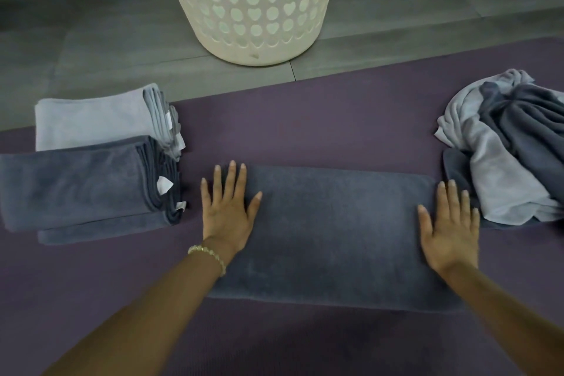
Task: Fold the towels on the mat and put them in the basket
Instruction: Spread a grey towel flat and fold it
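Note:
A dark grey towel (335,235) lies folded into a wide rectangle in the middle of the purple mat (305,119). My left hand (229,207) presses flat on its left end, fingers straight and spread. My right hand (448,229) presses flat on its right end. To the left sit two stacks of folded towels, a light grey stack (97,119) behind a dark grey stack (82,186). A pile of unfolded light and dark grey towels (512,146) lies at the right. The cream plastic basket (250,9) with heart-shaped holes stands on the floor beyond the mat.
Grey tiled floor (76,24) surrounds the basket and runs along the mat's far edge. Bare mat shows between the flat towel and the basket and in front of me.

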